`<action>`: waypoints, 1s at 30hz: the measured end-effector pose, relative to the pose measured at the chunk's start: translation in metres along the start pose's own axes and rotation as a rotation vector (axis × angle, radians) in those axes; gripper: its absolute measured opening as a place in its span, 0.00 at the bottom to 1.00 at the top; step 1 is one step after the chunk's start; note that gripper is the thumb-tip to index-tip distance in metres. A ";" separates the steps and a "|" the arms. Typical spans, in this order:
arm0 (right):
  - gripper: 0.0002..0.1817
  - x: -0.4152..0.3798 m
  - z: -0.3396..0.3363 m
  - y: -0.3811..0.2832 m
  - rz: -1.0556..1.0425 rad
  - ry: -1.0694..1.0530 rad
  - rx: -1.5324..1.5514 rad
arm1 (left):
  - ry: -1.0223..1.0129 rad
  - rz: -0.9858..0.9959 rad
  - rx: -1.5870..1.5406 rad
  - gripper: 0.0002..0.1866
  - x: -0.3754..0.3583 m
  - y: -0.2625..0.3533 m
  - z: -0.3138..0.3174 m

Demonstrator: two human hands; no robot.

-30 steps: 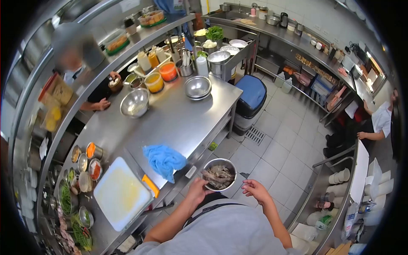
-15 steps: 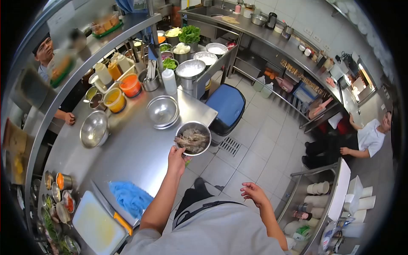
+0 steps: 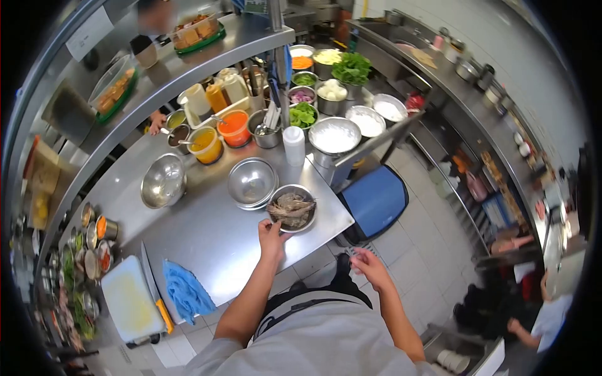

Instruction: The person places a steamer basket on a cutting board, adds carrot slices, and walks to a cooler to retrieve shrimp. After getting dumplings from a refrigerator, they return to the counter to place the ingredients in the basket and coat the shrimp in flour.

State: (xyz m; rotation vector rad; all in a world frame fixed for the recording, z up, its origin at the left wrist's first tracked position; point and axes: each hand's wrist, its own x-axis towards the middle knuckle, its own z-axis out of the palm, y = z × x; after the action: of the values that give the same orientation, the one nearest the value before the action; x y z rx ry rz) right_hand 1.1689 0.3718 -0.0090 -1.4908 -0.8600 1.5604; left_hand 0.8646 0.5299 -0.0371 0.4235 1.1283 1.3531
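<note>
My left hand (image 3: 271,242) grips the near-left rim of a small steel bowl (image 3: 308,221). Raw shrimp (image 3: 291,207) with long feelers lie in that bowl. It is over the table's right part; whether its base touches the steel cannot be told. Just behind it stand nested steel bowls (image 3: 251,182). My right hand (image 3: 371,268) hangs in the air off the table's front edge, fingers loosely apart and holding nothing. A blue cloth (image 3: 186,291) lies to the left of my left arm, beside a knife with an orange handle (image 3: 165,315) and a white cutting board (image 3: 130,301).
Sauce tubs (image 3: 234,128) and a white squeeze bottle (image 3: 293,145) line the table's back. A blue-lidded bin (image 3: 376,203) stands off its right corner. Overhead runs a steel shelf (image 3: 251,39). One person sits at far right (image 3: 552,323); another's hand (image 3: 157,122) shows behind the table.
My view has turned and my body is closer to the table. The shrimp bowl has gone from beyond the table's edge to over its surface, still in my left hand.
</note>
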 end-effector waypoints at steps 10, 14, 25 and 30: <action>0.57 0.263 0.106 -0.181 -0.443 -0.266 -0.554 | 0.199 -0.048 0.016 0.10 -0.050 -0.023 0.031; 0.67 0.343 0.151 -0.164 -0.508 0.021 -0.436 | 0.231 -0.081 0.092 0.13 -0.123 -0.064 0.025; 0.53 0.380 0.174 -0.165 -0.806 0.001 -0.290 | 0.887 -0.003 -0.383 0.12 -0.309 -0.190 -0.041; 0.46 0.251 0.172 -0.243 -0.889 -0.325 -0.511 | 0.881 -0.363 0.096 0.11 -0.349 -0.309 -0.117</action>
State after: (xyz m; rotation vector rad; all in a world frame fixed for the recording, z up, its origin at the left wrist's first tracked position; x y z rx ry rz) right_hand 1.0219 0.7144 0.1056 -0.9166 -1.8975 0.9310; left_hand 0.9970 0.0980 -0.2025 -0.3561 1.8823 1.1684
